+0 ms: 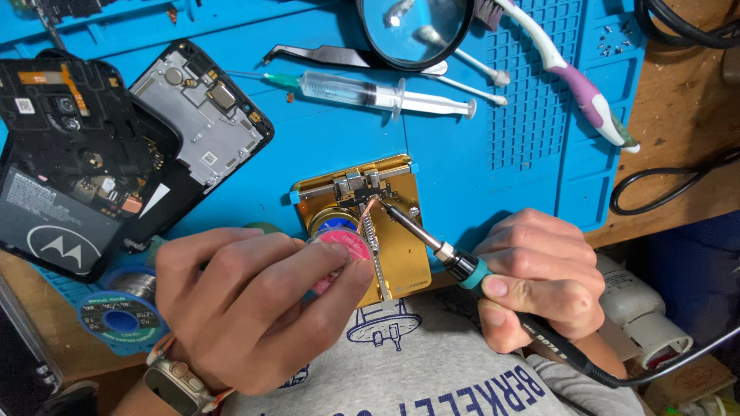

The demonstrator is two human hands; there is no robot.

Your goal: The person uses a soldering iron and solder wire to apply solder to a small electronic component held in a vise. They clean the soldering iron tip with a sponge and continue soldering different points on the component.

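The soldering iron (432,240) has a bright metal tip and a matt black and teal plastic grip, and it meets a glossy gold-coloured metal holder plate (397,239). Under them lies a smooth matt blue rubbery mat (462,154) on a rough, worn wooden desk (678,115). The syringe (362,94) is clear glossy plastic, and the tweezers (331,55) are dull dark metal.
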